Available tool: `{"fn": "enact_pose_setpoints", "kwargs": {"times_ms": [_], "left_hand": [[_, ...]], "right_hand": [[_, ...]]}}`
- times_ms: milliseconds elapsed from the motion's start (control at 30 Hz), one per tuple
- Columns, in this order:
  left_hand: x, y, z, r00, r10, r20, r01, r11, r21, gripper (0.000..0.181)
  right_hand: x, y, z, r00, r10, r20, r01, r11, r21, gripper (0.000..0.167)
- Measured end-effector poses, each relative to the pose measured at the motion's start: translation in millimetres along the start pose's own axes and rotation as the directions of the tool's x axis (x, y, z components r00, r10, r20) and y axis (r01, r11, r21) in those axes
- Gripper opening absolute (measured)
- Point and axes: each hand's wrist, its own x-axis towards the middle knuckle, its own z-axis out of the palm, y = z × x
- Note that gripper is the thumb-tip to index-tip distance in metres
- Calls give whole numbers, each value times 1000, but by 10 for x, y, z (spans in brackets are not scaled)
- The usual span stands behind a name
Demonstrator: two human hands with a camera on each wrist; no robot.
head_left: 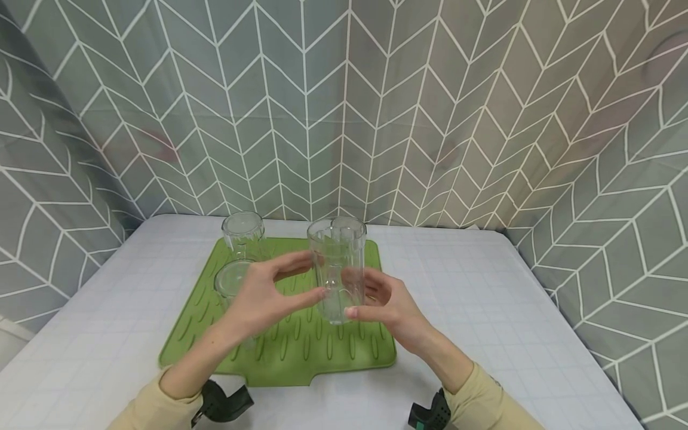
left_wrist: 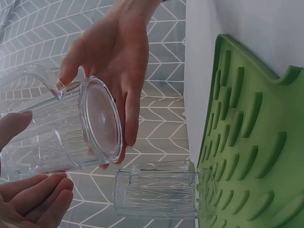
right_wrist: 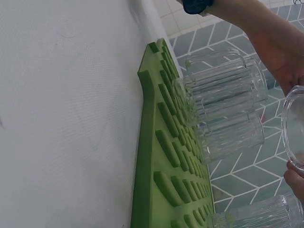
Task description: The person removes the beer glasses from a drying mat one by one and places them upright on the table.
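Observation:
A clear glass mug point(head_left: 338, 280) is between my two hands, raised above a green ribbed drying mat point(head_left: 285, 364). My left hand point(head_left: 271, 292) holds it from the left, thumb and fingers on opposite sides. From the right, my right hand point(head_left: 395, 307) grips its lower part, thumb in front. In the left wrist view the mug's round base point(left_wrist: 104, 121) faces the mat, and its handle point(left_wrist: 35, 71) is near the right thumb. The right wrist view shows only part of the held mug point(right_wrist: 295, 130) at its edge.
Two more glass mugs, a far one point(head_left: 243, 233) and a near one point(head_left: 231, 280), stand on the mat's left side. Another glass mug point(left_wrist: 156, 192) stands on the mat beyond the held one. A white-covered table point(head_left: 462, 269) lies beneath; patterned curtains point(head_left: 344, 119) surround it.

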Motion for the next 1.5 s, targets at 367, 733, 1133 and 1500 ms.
{"fn": "enact_pose_setpoints", "kwargs": {"times_ms": [367,733,1133,1500], "left_hand": [[-28,18,55,998,67,6,-67,994,81,69],[-28,-3,84,991,135,16,-136,981,138,60],[-30,-17,97,994,110,30,-113,983,147,61],[-27,-27,98,993,112,29,-115,981,154,62]], "right_hand": [[2,-16,6,1000,-14,-10,13,1000,-20,70],[13,-16,1,998,-43,-36,41,998,-46,65],[9,-2,1,997,-73,-38,71,996,-54,67],[13,7,2,992,-115,-58,109,990,-91,69]]}}
